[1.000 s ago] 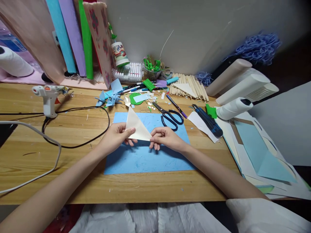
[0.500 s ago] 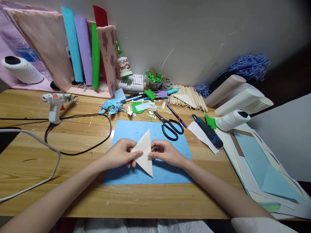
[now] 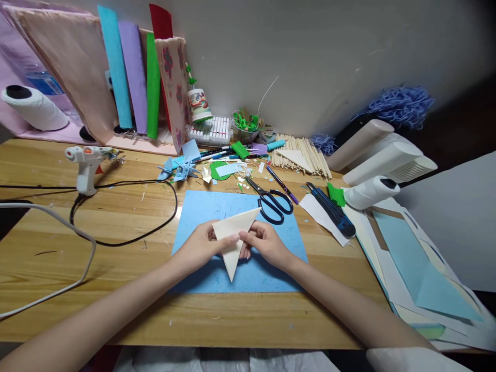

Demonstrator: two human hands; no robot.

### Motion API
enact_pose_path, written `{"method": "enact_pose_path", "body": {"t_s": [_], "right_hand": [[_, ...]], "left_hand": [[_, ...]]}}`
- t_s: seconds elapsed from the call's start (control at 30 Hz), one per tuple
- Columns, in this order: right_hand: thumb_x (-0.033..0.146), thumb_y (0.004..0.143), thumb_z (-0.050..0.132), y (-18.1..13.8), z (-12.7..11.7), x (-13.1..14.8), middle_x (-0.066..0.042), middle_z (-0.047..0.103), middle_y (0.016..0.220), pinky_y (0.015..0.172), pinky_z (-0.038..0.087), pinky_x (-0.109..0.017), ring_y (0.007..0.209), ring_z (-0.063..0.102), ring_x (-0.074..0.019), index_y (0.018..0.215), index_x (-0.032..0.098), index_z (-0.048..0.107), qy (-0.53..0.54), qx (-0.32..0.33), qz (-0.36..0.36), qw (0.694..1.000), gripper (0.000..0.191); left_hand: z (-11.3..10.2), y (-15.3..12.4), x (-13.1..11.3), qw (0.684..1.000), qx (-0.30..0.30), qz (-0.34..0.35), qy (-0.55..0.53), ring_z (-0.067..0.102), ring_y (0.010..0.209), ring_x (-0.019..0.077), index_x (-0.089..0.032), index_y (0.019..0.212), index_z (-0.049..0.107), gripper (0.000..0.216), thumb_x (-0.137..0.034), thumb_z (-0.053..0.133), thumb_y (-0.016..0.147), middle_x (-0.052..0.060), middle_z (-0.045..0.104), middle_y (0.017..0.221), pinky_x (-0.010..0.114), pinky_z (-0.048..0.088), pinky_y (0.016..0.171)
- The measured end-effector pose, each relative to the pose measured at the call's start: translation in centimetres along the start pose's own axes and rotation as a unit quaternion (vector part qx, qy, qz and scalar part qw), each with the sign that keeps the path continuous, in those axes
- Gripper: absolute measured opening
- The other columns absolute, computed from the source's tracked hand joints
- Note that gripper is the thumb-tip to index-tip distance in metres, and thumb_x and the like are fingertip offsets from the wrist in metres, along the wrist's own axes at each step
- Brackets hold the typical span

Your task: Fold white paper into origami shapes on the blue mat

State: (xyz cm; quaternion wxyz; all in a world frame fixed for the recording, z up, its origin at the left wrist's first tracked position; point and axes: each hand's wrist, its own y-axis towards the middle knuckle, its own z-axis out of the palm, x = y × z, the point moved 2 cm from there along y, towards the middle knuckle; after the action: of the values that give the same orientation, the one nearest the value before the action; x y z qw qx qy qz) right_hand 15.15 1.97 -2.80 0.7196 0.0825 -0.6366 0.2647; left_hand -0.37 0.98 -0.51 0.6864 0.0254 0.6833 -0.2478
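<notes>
A cream paper triangle [image 3: 233,224], folded, is held between both hands above a blue sheet [image 3: 201,206] on the wooden table. My left hand [image 3: 205,242] pinches it from the left, thumb lying across its front. From the right, my right hand [image 3: 266,242] grips it with the thumb close to the left thumb; the fingers behind are partly hidden by the paper. One corner points down toward me, another toward the upper right. Black-handled scissors [image 3: 276,207] lie just beyond the right hand, partly on the blue sheet.
On the left are a glue gun [image 3: 86,170] and its black cable [image 3: 127,244]. A utility knife [image 3: 331,212] lies right of the scissors. Farther back are paper scraps [image 3: 184,169], markers [image 3: 211,130] and wooden sticks [image 3: 310,160]. Paper sheets [image 3: 411,258] are stacked at right.
The paper triangle has turned in my hands, so a long edge now faces up and a corner points down. My right thumb has moved onto its front, nearer the left thumb.
</notes>
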Motion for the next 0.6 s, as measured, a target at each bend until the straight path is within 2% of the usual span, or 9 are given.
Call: {"method": "enact_pose_path", "body": {"t_s": [0.1, 0.2, 0.37, 0.5, 0.6], "right_hand": [[0.042, 0.072, 0.062, -0.1, 0.5, -0.3, 0.002, 0.059, 0.046, 0.038, 0.043, -0.019, 0.037, 0.053, -0.0093, 0.075, 0.013, 0.054, -0.005, -0.023, -0.005, 1.000, 0.030], [0.041, 0.073, 0.061, -0.2, 0.8, -0.3, 0.000, 0.061, 0.048, 0.039, 0.043, -0.019, 0.038, 0.054, -0.0090, 0.073, 0.013, 0.054, -0.019, -0.029, -0.012, 0.999, 0.029], [0.039, 0.076, 0.059, 0.0, -0.1, 0.3, 0.000, 0.061, 0.048, 0.038, 0.041, -0.018, 0.037, 0.051, -0.0075, 0.068, 0.014, 0.053, -0.028, -0.070, -0.038, 0.996, 0.027], [0.040, 0.077, 0.057, 0.4, -1.1, 0.9, 0.000, 0.060, 0.046, 0.037, 0.038, -0.017, 0.035, 0.049, -0.0070, 0.061, 0.015, 0.051, -0.042, -0.089, -0.054, 0.994, 0.030], [0.039, 0.076, 0.059, 0.6, -1.5, 1.0, 0.000, 0.059, 0.045, 0.036, 0.038, -0.017, 0.034, 0.048, -0.0068, 0.060, 0.015, 0.052, -0.051, -0.114, -0.056, 0.991, 0.030]], "left_hand": [[1.0, -0.3, 0.0, 0.999, 0.049, 0.013, -0.013, 0.061, 0.072, 0.0170, -0.014, 0.083, 0.060, 0.022, -0.031, 0.063, 0.070, 0.003, 0.067, 0.076, 0.025, 0.046, 0.066], [0.9, -0.3, -0.1, 0.999, 0.044, 0.023, 0.005, 0.060, 0.072, 0.0163, -0.014, 0.080, 0.060, 0.016, -0.028, 0.060, 0.072, 0.002, 0.067, 0.075, 0.024, 0.045, 0.067], [-0.2, -0.2, -0.2, 0.995, 0.097, -0.003, 0.037, 0.058, 0.072, 0.0142, -0.015, 0.087, 0.060, 0.019, -0.027, 0.060, 0.072, 0.001, 0.066, 0.081, 0.021, 0.042, 0.064], [-1.5, -0.2, -0.6, 0.993, 0.090, -0.031, 0.066, 0.054, 0.067, 0.0122, -0.014, 0.091, 0.059, 0.025, -0.025, 0.062, 0.070, 0.001, 0.063, 0.080, 0.019, 0.039, 0.057], [-2.4, 0.0, -1.0, 0.991, 0.085, -0.044, 0.088, 0.052, 0.061, 0.0118, -0.012, 0.087, 0.059, 0.022, -0.026, 0.060, 0.070, 0.001, 0.061, 0.073, 0.020, 0.038, 0.053]]}}
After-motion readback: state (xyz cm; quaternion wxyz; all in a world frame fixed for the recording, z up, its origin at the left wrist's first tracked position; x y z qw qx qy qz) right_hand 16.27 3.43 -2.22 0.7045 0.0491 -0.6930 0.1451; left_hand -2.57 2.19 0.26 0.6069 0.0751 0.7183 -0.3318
